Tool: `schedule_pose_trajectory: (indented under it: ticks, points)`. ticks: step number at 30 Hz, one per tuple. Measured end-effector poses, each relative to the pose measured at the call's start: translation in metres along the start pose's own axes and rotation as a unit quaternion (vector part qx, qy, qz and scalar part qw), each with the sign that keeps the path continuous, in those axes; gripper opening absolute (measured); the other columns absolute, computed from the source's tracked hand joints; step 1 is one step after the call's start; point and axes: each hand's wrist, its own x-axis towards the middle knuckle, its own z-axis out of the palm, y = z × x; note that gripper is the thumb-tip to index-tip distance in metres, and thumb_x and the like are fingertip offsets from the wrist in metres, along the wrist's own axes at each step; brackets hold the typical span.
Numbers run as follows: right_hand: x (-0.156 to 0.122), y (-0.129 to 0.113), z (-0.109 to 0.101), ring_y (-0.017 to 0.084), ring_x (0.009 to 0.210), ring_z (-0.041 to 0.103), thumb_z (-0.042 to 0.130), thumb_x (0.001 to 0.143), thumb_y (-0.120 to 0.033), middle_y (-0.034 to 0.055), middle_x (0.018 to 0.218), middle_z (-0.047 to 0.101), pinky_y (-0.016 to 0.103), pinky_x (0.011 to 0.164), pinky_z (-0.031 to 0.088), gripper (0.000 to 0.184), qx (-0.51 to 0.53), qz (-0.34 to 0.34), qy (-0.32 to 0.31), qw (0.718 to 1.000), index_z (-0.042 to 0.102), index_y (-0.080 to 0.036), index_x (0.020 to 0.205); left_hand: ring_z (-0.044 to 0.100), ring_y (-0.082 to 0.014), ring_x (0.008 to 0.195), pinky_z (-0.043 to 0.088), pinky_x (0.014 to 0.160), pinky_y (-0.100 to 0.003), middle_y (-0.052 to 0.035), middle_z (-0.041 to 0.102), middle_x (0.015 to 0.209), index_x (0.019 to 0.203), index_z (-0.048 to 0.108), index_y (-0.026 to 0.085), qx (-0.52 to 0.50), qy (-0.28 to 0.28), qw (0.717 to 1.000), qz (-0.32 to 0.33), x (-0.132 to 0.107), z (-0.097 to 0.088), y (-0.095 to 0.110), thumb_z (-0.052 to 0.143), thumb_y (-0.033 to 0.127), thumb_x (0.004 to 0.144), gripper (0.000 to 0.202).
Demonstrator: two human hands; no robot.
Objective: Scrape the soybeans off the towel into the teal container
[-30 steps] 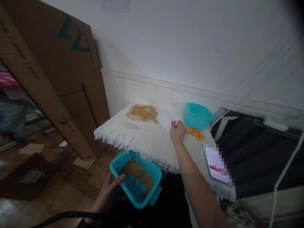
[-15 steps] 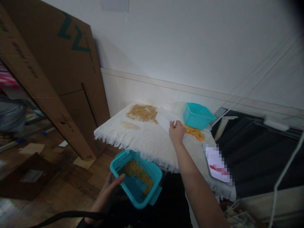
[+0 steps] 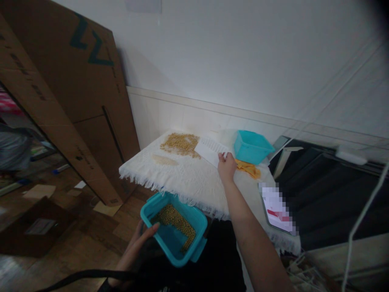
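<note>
My left hand [image 3: 141, 239] grips the near left rim of a teal plastic bin [image 3: 174, 259], thumb over the edge. Dried soybeans [image 3: 176, 219] cover part of the bin's bottom. The bin is held just below the fringed front edge of a white tablecloth [image 3: 194, 178]. My right hand [image 3: 227, 166] is closed on a white sheet of paper [image 3: 209, 152] with printed lines. The paper's left edge touches a spread of loose soybeans [image 3: 180, 142] on the cloth. A patch of fine pale grains [image 3: 164, 160] lies in front of those beans.
A second teal bin [image 3: 252, 148] stands at the table's back right, beside a yellow cloth [image 3: 249, 168]. Toward the right edge lies a phone [image 3: 276, 211], its screen lit. A tall cardboard box [image 3: 82, 101] leans at the left. The white wall [image 3: 227, 61] rises behind.
My right hand has shifted the paper slightly left, further against the loose soybeans. My left hand and the bin it holds stay in place. The view has moved a little.
</note>
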Motion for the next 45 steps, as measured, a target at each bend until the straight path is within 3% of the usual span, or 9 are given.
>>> schedule_pose_trajectory:
  ticks: [4,10,16,20,27,39,45]
  points:
    - [-0.002,-0.001,0.001,0.022,0.075,0.053,0.061,0.096,-0.03,0.0025,0.076,0.062,0.03,0.067,0.026,0.014,-0.009,-0.009,-0.02,1.0,0.057,-0.021,0.086,0.077,-0.0386,0.109,0.064,0.086,-0.056,-0.0165,0.073,0.13,0.159,0.03,0.041,0.008,0.004,1.0,0.004,-0.002,0.001,-0.001,0.087,0.039,0.079,0.097]
    - [-0.001,0.001,0.002,0.02,0.071,0.049,0.061,0.094,-0.03,-0.0004,0.071,0.056,0.029,0.066,0.024,0.017,0.011,-0.013,-0.007,1.0,0.053,-0.023,0.081,0.075,-0.0385,0.114,0.065,0.085,-0.054,-0.0145,0.06,0.152,0.155,0.037,0.043,0.003,-0.014,0.999,0.032,-0.007,0.005,-0.001,0.085,0.042,0.079,0.09]
    - [-0.001,0.001,0.003,0.019,0.067,0.045,0.062,0.092,-0.031,-0.0016,0.068,0.054,0.029,0.065,0.023,0.019,0.042,-0.04,-0.026,0.998,0.052,-0.024,0.078,0.079,-0.0367,0.103,0.065,0.078,-0.048,-0.0162,0.071,0.136,0.158,0.031,0.041,0.01,-0.003,1.0,0.01,-0.006,0.004,0.003,0.088,0.042,0.076,0.1]
    - [-0.001,0.0,0.002,0.019,0.067,0.044,0.062,0.091,-0.032,-0.0023,0.067,0.052,0.029,0.064,0.023,0.023,0.047,-0.041,-0.026,0.998,0.048,-0.024,0.075,0.079,-0.0365,0.101,0.064,0.069,-0.043,-0.017,0.07,0.135,0.16,0.027,0.041,0.019,-0.016,1.0,0.009,-0.001,-0.001,-0.001,0.087,0.045,0.077,0.103]
    - [0.001,0.002,0.002,0.017,0.064,0.039,0.063,0.089,-0.032,-0.0059,0.064,0.043,0.029,0.064,0.023,0.033,0.073,-0.04,-0.03,0.996,0.037,-0.026,0.07,0.077,-0.0361,0.106,0.064,0.083,-0.05,-0.016,0.066,0.142,0.155,0.034,0.041,0.007,-0.009,1.0,0.018,0.001,-0.001,-0.004,0.088,0.047,0.075,0.097]
    - [0.01,0.015,0.002,0.015,0.062,0.039,0.062,0.089,-0.034,-0.0081,0.06,0.037,0.028,0.061,0.022,0.034,0.097,-0.036,-0.049,0.993,0.035,-0.026,0.069,0.079,-0.0368,0.102,0.064,0.082,-0.052,-0.0163,0.071,0.132,0.157,0.033,0.041,0.016,-0.003,1.0,0.027,-0.004,0.002,-0.002,0.086,0.046,0.078,0.095]
    - [0.01,0.015,0.003,0.015,0.062,0.039,0.061,0.09,-0.035,-0.0082,0.061,0.037,0.028,0.061,0.023,0.034,0.109,-0.046,-0.049,0.992,0.035,-0.026,0.07,0.078,-0.0351,0.104,0.064,0.085,-0.052,-0.0142,0.07,0.134,0.156,0.032,0.043,0.021,-0.008,1.0,-0.004,-0.005,0.001,0.003,0.085,0.043,0.079,0.093]
